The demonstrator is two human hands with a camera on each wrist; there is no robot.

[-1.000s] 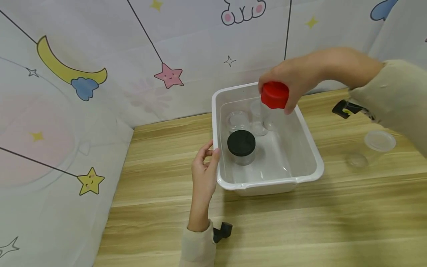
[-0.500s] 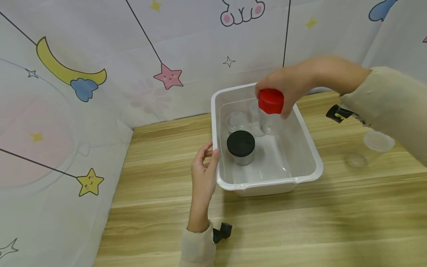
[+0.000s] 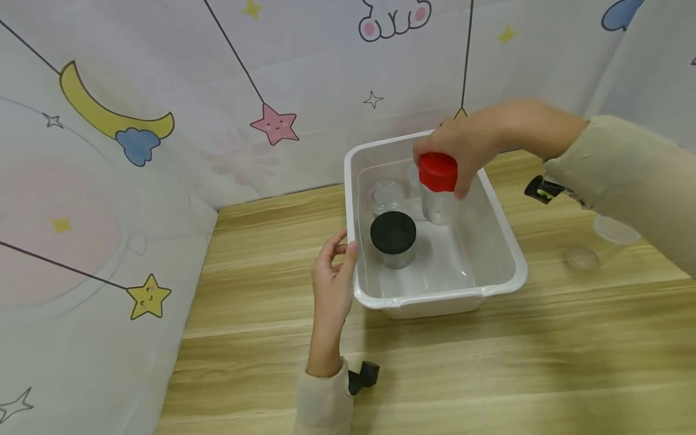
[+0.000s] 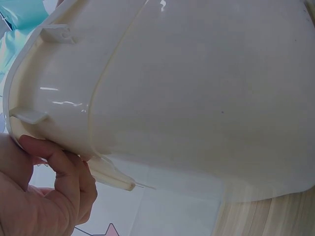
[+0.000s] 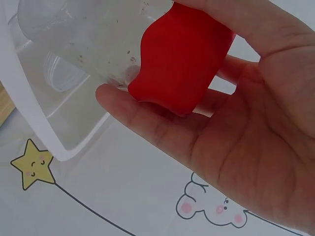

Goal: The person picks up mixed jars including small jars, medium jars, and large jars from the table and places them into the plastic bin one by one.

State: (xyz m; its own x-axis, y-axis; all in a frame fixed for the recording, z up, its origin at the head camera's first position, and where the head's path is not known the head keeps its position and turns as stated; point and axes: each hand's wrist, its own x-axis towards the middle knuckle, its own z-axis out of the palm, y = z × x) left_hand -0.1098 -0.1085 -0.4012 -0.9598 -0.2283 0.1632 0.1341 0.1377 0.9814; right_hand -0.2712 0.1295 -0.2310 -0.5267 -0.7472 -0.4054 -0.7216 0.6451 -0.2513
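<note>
A clear jar with a red lid is gripped from above by my right hand, inside the white plastic tub. In the right wrist view, thumb and fingers wrap the red lid; whether the jar's base touches the tub floor I cannot tell. My left hand holds the tub's left rim between thumb and fingers; in the left wrist view the curled fingers sit under that rim. A jar with a black lid and a clear jar stand inside. Another clear container is partly hidden behind the red-lidded jar.
A transparent jar with a pale lid stands on the wooden table right of the tub, partly covered by my right sleeve. A white printed curtain hangs behind the tub and along the left side.
My right hand has lowered the red-lidded jar and brought it slightly left and nearer within the tub. The left hand stays on the rim.
</note>
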